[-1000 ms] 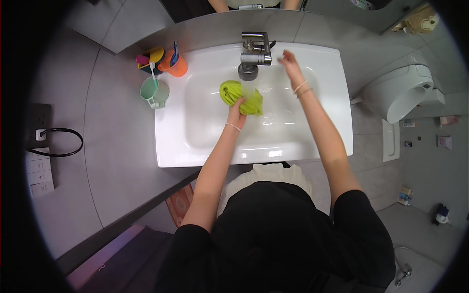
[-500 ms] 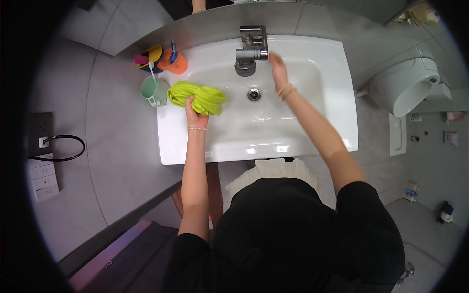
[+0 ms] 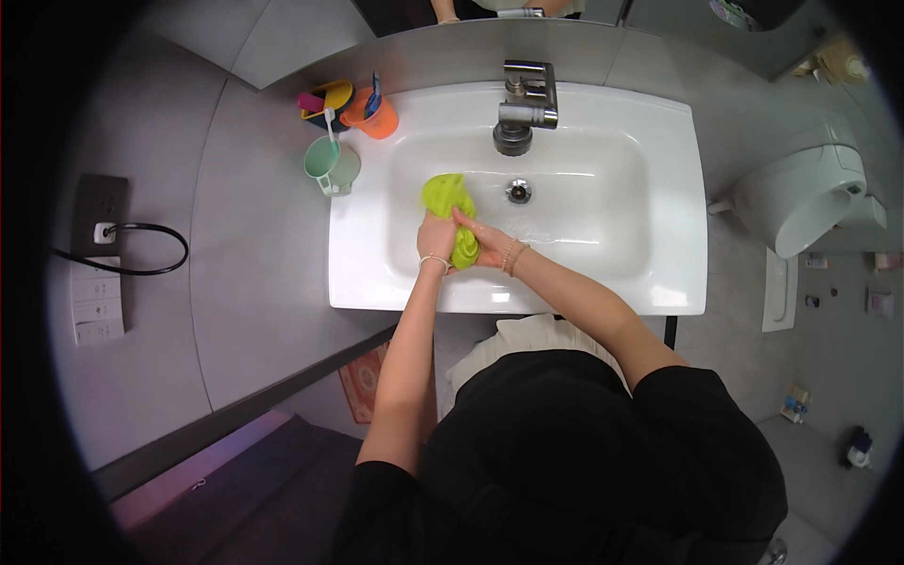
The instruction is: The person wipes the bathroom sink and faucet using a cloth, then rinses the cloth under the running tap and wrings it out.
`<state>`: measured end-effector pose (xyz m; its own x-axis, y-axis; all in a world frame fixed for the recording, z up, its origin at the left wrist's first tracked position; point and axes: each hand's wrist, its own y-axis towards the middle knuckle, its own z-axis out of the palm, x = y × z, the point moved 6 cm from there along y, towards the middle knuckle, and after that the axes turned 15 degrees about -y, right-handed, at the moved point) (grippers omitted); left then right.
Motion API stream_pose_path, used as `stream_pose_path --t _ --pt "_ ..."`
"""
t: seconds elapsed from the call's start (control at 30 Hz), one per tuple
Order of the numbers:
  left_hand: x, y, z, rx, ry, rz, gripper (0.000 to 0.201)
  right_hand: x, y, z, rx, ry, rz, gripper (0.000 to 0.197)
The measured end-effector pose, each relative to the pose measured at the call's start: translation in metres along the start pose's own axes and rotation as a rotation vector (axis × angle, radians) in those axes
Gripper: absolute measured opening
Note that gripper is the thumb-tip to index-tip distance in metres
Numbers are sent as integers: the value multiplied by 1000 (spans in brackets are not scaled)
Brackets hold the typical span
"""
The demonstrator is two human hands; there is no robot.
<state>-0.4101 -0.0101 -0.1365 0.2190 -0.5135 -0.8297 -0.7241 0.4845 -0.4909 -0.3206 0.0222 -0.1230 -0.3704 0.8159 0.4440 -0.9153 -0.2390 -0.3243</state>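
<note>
A bunched lime-green cloth (image 3: pixel 444 193) is gripped over the left half of the white sink (image 3: pixel 603 193). My left hand (image 3: pixel 434 239) closes round its near left side. From the right, my right hand (image 3: pixel 486 245) presses against the same cloth, its thumb along the top and its other fingers partly hidden beneath. The drain (image 3: pixel 518 191) lies to the right of the cloth. Behind it stands the chrome faucet (image 3: pixel 525 115), and no water stream shows under its spout.
On the sink's back left corner are an orange cup (image 3: pixel 377 121) and a dark yellow-rimmed holder (image 3: pixel 337 99). A green cup (image 3: pixel 331 169) with a toothbrush (image 3: pixel 330 122) stands at the left rim. A white toilet (image 3: pixel 800 193) is at right; a black cable (image 3: pixel 186 250) hangs left.
My right hand has come away from the faucet to the cloth and now holds it too. The cloth has moved with my left hand off the left rim into the basin area.
</note>
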Motion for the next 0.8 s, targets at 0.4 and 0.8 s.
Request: stream_pose_path --t 0.4,0.8 --pt "-20 -15 30 751 -1251 -267 90 15 -20 40 145 303 -68 27" --pt "-45 21 35 660 -911 -185 22 14 -17 -21 -289 -497 -168 37"
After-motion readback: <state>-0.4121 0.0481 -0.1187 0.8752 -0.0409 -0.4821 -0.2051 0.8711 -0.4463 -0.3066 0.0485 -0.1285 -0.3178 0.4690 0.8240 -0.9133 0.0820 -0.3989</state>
